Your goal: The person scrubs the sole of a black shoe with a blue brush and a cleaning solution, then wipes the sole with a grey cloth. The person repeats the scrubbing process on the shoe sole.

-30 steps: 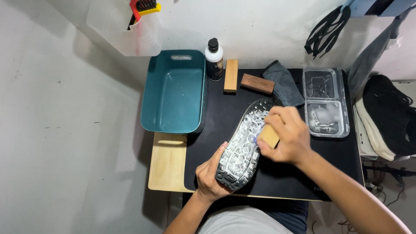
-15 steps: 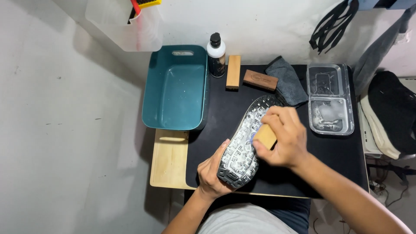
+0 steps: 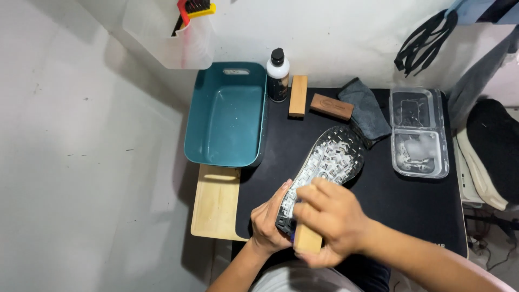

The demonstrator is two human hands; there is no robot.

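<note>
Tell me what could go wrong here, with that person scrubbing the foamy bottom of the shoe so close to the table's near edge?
The left hand alone steadies the soapy shoe, heel near the mat's front edge; a slippery grip might let it slide off. The right hand pushes a wooden brush hard, so foam could spatter the mat. The clear tray of sudsy water sits by that elbow and might get knocked.

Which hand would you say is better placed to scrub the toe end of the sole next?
Probably the right hand: it grips the brush, while the left hand steadies the shoe.
</note>
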